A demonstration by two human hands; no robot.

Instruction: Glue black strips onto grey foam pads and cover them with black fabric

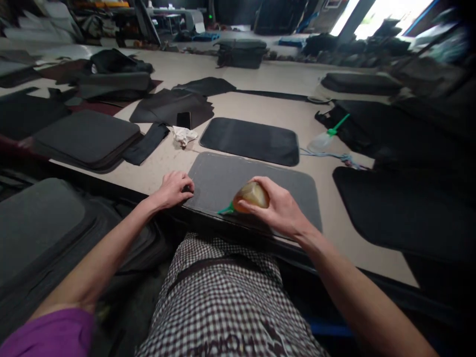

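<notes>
My right hand (pixel 278 203) is wrapped round a squeeze bottle (pixel 251 196) of amber liquid, probably glue. The bottle is tilted, and its green nozzle (pixel 226 209) points down and left at the near edge of a grey rounded panel (pixel 219 173). My left hand (pixel 174 189) rests at the panel's left edge, fingers curled and closed. A small dark patch shows between its thumb and forefinger, too small to name. Just beyond lies a black rounded panel (pixel 249 141).
Stacked dark panels (pixel 89 136) lie at left, beside a black strip (pixel 147 144) and crumpled white cloth (pixel 183 135). A second green-nozzled bottle (pixel 323 141) lies right, near a blue cord (pixel 327 155). A large black panel (pixel 405 213) covers the table's right. More panels (pixel 40 223) are stacked lower left.
</notes>
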